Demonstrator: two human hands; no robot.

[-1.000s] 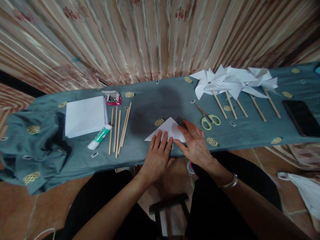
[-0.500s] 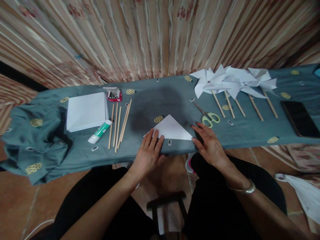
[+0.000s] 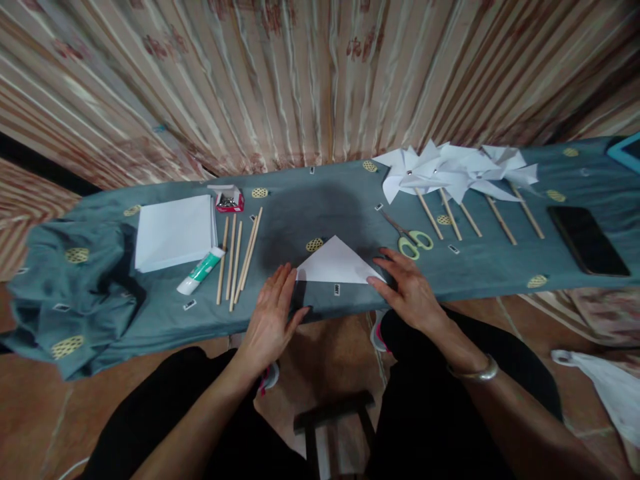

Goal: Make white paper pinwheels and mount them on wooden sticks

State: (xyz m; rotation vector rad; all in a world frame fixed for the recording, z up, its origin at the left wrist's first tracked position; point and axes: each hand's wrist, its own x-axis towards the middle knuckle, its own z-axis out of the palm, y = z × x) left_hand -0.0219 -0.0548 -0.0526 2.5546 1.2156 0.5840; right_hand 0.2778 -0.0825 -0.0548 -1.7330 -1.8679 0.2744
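Note:
A sheet of white paper (image 3: 336, 263), folded into a triangle with its point away from me, lies near the front edge of the cloth-covered table. At its left corner rests my left hand (image 3: 270, 317), fingers stretched out and thumb apart. My right hand (image 3: 413, 293) is at the right corner, its thumb on the paper and its fingers spread beside it. Neither hand grips anything. Just beyond my right hand are scissors (image 3: 410, 240) with light green handles.
To the left are a stack of white paper (image 3: 175, 233), a glue tube (image 3: 200, 270), a small red box (image 3: 229, 199) of metal pins and several wooden sticks (image 3: 237, 260). Several paper pinwheels (image 3: 450, 170) on sticks lie at the back right, near a black phone (image 3: 589, 240).
My left hand has slid left along the folded edge, from on top of the paper to its left corner. My right thumb has moved slightly onto the right corner. The view has shifted a little.

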